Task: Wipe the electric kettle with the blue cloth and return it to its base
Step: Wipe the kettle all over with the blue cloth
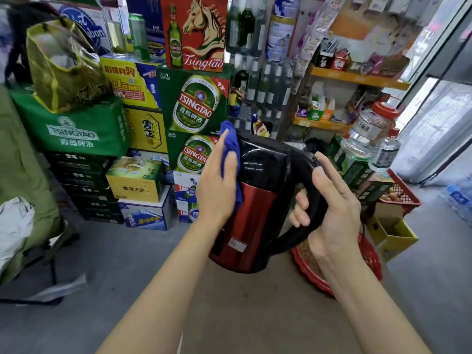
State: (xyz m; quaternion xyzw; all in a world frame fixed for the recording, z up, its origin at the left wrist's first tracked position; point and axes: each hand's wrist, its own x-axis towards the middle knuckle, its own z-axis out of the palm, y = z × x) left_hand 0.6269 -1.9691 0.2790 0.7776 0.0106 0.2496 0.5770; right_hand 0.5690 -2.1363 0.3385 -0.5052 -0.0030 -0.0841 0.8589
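Right hand point(329, 213) was wrapped around the handle, holding the electric kettle point(258, 200) in the air, tilted; left hand point(219, 185) pressed the blue cloth point(231, 146) flat against the kettle's left side near the lid. Wiping looked mid-way, I'd judge. Return step not done; no base visible, only a red tray point(332, 272) below and beer cartons point(194, 106) behind.

- Green beer boxes point(194, 106) are standing stacked against the wall.
- A yellow bag point(63, 70) is sitting on a green box point(74, 129).
- A red crate point(402, 194) is resting near orange shelves point(357, 77).
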